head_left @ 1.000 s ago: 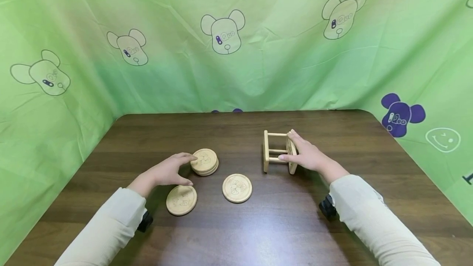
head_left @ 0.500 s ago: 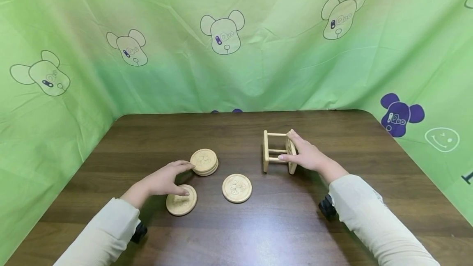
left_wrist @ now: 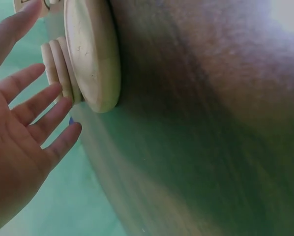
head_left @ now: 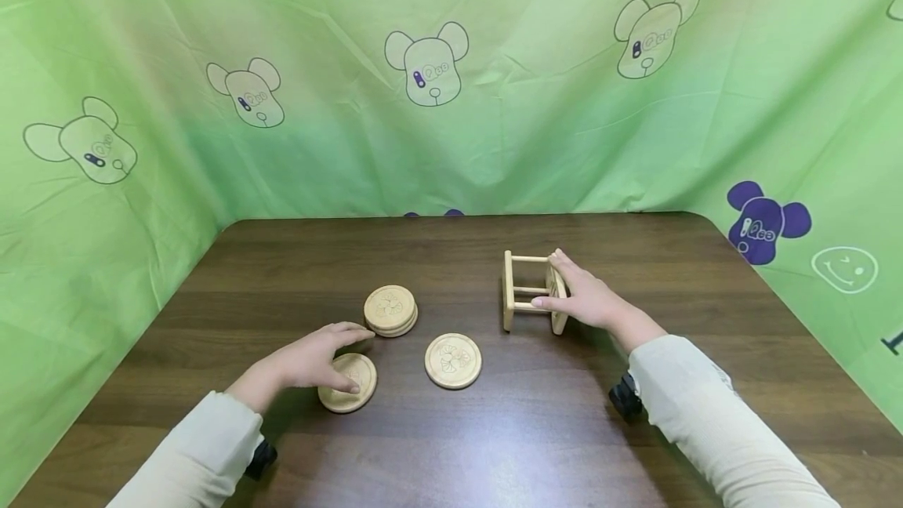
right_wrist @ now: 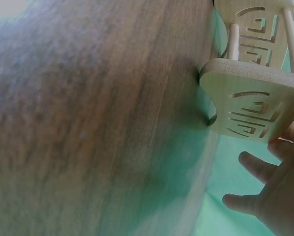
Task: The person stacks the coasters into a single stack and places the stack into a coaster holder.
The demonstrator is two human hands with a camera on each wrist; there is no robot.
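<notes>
Left hand (head_left: 313, 359) hung over a coaster (head_left: 363, 371), fingers apart; right hand (head_left: 589, 298) pinched a rack (head_left: 508, 292).
Coaster and rack sat on the table (head_left: 395, 445), probably light, stiff, best taken by the edges.

Green cloth (head_left: 522, 147) behind brown table (head_left: 451, 437)

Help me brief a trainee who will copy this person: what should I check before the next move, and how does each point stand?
1. Wooden rack upright on the table: ok.
2. Right hand holding the rack: ok, at its right-hand end.
3. Coaster stack lying flat: ok.
4. Middle coaster clear of both hands: ok.
5. Left hand gripping the nearest coaster: not ok, its fingers are spread.
6. Left hand touching that coaster: cannot tell; it overlaps it in the head view.
</notes>
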